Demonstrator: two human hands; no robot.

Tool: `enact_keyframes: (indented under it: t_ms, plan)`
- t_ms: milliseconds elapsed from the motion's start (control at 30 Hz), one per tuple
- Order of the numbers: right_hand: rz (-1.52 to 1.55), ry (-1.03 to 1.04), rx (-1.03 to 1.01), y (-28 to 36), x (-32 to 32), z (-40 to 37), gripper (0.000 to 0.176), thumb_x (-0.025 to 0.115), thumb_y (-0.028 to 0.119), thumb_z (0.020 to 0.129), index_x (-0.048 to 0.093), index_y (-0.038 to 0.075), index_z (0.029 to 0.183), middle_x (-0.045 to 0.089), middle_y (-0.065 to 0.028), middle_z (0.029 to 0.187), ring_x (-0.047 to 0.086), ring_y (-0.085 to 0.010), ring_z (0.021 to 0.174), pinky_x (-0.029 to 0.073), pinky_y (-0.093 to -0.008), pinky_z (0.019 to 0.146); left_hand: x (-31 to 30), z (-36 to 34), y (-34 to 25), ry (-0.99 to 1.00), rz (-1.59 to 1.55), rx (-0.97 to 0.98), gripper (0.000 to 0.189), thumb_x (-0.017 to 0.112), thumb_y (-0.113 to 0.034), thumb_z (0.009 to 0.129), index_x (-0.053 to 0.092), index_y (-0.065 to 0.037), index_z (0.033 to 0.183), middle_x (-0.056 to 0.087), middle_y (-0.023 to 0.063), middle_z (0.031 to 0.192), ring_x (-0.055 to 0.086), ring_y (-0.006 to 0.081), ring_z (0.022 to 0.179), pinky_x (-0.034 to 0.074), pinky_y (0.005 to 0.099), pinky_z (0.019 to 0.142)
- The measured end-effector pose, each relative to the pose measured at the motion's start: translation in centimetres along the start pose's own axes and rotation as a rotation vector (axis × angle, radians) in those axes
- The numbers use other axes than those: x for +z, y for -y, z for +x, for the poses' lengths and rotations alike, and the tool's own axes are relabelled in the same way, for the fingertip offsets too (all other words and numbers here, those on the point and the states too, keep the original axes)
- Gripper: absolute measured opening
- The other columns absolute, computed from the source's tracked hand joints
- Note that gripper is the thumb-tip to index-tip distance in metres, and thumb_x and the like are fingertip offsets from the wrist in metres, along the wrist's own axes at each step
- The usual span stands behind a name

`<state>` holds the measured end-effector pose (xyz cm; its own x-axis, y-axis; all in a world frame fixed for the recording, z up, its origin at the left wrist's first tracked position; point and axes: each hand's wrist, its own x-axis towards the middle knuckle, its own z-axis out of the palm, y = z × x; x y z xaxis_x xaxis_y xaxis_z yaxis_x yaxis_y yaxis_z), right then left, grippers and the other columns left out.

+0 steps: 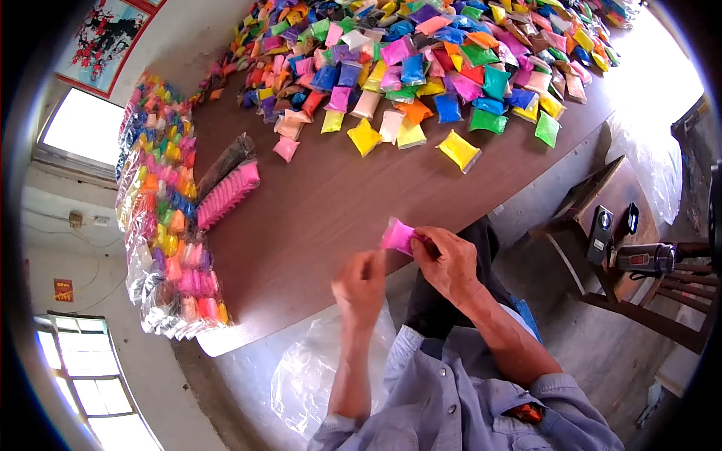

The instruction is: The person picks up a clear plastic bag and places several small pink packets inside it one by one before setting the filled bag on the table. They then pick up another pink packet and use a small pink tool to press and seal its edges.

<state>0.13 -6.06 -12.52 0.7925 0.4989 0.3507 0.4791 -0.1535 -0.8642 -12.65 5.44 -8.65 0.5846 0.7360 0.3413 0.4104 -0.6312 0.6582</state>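
Note:
A small bright pink packet (398, 236) with clear plastic edges is pinched in the fingers of my right hand (448, 263), above the table's near edge. Just left of that packet is my left hand (359, 282), its fingers curled and blurred by motion; whether anything is between them cannot be made out. On the brown table (323, 203), a row of pink packets (229, 195) lies beside a dark row in clear plastic (226, 164). Toward the far side spreads a large heap of colourful packets (406, 68), with a yellow packet (459, 151) at its near edge.
Bagged stacks of colourful packets (169, 225) line the table's left edge. Clear plastic sheeting (323, 368) lies below the near edge. At the right, a wooden stool (602, 225) holds a dark flask (645, 258) and a black device (600, 233).

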Motion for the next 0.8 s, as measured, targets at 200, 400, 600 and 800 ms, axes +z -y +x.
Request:
enact_keyframes:
  t_ms: [200, 400, 600, 800]
  plan:
    - [-0.01, -0.03, -0.003, -0.1, 0.1, 0.0, 0.02, 0.084, 0.006, 0.088, 0.078, 0.002, 0.106, 0.08, -0.0174, 0.096, 0.08, -0.0262, 0.079, 0.063, -0.0319, 0.071, 1.9, -1.1, 1.4, -0.042, 0.06, 0.049, 0.013, 0.082, -0.017, 0.095, 0.075, -0.007, 0.09, 0.073, 0.014, 0.077, 0.072, 0.0333, 0.066, 0.055, 0.0411, 0.062]
    - [0.015, -0.005, 0.025, -0.2, 0.3, -0.2, 0.018, 0.083, 0.006, 0.089, 0.079, 0.001, 0.106, 0.08, -0.017, 0.098, 0.08, -0.027, 0.081, 0.063, -0.0317, 0.071, -0.3, -0.5, 2.2, -0.053, 0.066, -0.127, 0.01, 0.081, -0.015, 0.095, 0.076, -0.007, 0.092, 0.073, 0.0149, 0.078, 0.074, 0.0265, 0.066, 0.055, 0.0391, 0.06]
    - [0.005, -0.039, -0.003, -0.2, 0.5, 0.0, 0.016, 0.082, 0.009, 0.088, 0.077, 0.004, 0.103, 0.079, -0.0159, 0.095, 0.078, -0.032, 0.081, 0.061, -0.0355, 0.071, 1.9, -2.4, 0.8, -0.034, 0.07, 0.086, 0.012, 0.082, -0.015, 0.095, 0.076, -0.005, 0.092, 0.074, 0.014, 0.081, 0.074, 0.0255, 0.069, 0.056, 0.0358, 0.064]
    - [-0.055, -0.01, 0.086, 0.8, 0.2, 0.5, 0.013, 0.079, 0.014, 0.091, 0.079, 0.006, 0.101, 0.079, -0.0153, 0.092, 0.078, -0.0341, 0.082, 0.061, -0.0382, 0.072, 0.0, -0.7, 3.4, -0.094, 0.249, 0.02, 0.01, 0.081, -0.015, 0.096, 0.075, -0.008, 0.092, 0.073, 0.013, 0.079, 0.071, 0.031, 0.066, 0.054, 0.0412, 0.06]
